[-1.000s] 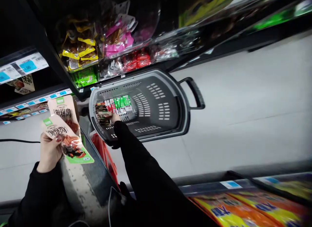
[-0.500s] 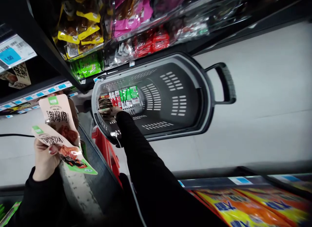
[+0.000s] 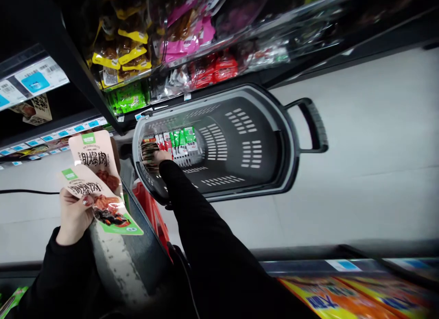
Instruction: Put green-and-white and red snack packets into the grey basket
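My left hand (image 3: 72, 215) is closed on two flat snack packets (image 3: 97, 182), beige with green tags and a picture of red meat, held fanned out at the left. My right hand (image 3: 160, 156) reaches deep into a grey shopping basket (image 3: 274, 127) and touches the packets lying at its bottom (image 3: 171, 143), red, green and dark ones. Only the knuckles of that hand show, so its grip is hidden. Both arms wear black sleeves.
Store shelves (image 3: 113, 113) above the basket hold yellow, pink, red and green snack bags, with blue price tags (image 3: 34, 81) along the edges. A red stand (image 3: 151, 214) sits under the basket. Orange and yellow packs (image 3: 346, 298) lie at the lower right. Pale floor spreads to the right.
My right hand stays inside the basket, shifting slightly among the packets. The view and basket have drifted a little; my left hand keeps the two packets.
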`<state>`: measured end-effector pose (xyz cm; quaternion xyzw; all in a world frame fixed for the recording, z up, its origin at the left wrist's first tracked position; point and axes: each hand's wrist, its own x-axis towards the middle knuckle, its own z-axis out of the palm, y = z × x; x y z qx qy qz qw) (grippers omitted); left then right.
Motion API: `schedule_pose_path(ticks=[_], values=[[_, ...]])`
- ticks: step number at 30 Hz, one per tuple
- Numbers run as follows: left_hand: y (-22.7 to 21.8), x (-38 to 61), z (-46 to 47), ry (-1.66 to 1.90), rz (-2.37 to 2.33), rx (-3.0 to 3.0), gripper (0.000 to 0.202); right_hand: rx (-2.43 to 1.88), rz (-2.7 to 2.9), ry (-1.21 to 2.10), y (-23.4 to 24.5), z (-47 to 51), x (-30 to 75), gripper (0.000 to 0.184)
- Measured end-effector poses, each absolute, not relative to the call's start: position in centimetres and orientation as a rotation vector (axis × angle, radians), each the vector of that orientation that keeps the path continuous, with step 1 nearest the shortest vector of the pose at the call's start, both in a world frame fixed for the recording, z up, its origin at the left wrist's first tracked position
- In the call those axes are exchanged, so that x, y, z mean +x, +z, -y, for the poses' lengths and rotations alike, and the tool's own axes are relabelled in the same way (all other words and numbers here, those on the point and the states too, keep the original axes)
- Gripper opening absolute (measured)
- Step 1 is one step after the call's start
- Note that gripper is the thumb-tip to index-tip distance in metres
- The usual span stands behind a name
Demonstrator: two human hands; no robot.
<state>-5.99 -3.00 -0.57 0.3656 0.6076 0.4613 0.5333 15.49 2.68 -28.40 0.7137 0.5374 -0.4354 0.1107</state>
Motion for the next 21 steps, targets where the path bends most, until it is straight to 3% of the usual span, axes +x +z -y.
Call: schedule_pose_path(ticks=[5, 7, 10, 12, 15, 18, 21], values=[[-0.6, -5.2, 3.0, 1.171, -1.407, 0.853, 0.028, 2.364, -1.927, -1.360, -17.9, -2.9, 16.8, 0.030], [-0.7, -5.1, 3.1, 1.131, -1.446, 0.886, 0.027, 2.694, -2.308, -1.681, -11.5, -1.2, 16.6, 0.030], [-0.7, -5.1, 3.3, 1.081, -1.506, 0.970, 0.027, 2.383, -2.731, -1.992, -3.0, 2.1, 14.6, 0.020], [-0.8, -5.4, 3.3, 1.057, -1.519, 1.035, 0.027, 2.366, -2.735, -1.836, 0.2, 3.5, 12.7, 0.025], [-1.2, -6.1, 3.4, 1.055, -1.468, 1.111, 0.029, 2.341, -2.663, -1.780, 1.3, 3.9, 10.9, 0.018], [-1.6, -6.7, 3.4, 1.135, -1.358, 1.132, 0.035, 2.168, -2.572, -2.239, 0.1, 3.0, 12.2, 0.016], [-1.5, -6.8, 3.2, 1.204, -1.270, 1.094, 0.039, 2.478, -2.453, -2.494, -2.2, 2.1, 16.6, 0.027]])
